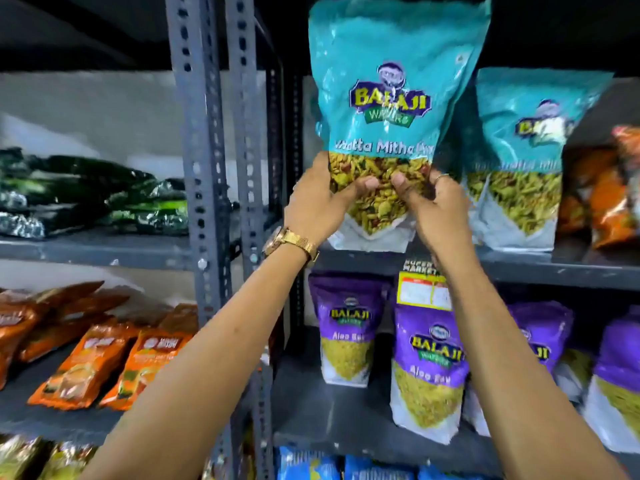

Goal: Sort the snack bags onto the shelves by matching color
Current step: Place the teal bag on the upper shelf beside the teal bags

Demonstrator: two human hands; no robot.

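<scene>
I hold a teal Balaji snack bag (391, 98) upright at the left end of the upper right shelf (561, 268). My left hand (318, 206), with a gold watch on its wrist, grips the bag's lower left side. My right hand (436, 209) grips its lower right side. The bag's bottom edge is at the shelf's front lip; whether it rests there I cannot tell. A second teal bag (519, 161) stands just to its right on the same shelf.
Orange bags (609, 192) sit at that shelf's right end. Purple bags (426, 368) stand on the shelf below, blue bags (311, 465) under them. The left rack holds green bags (86, 195) above and orange bags (90, 362) below. Grey uprights (204, 168) separate the racks.
</scene>
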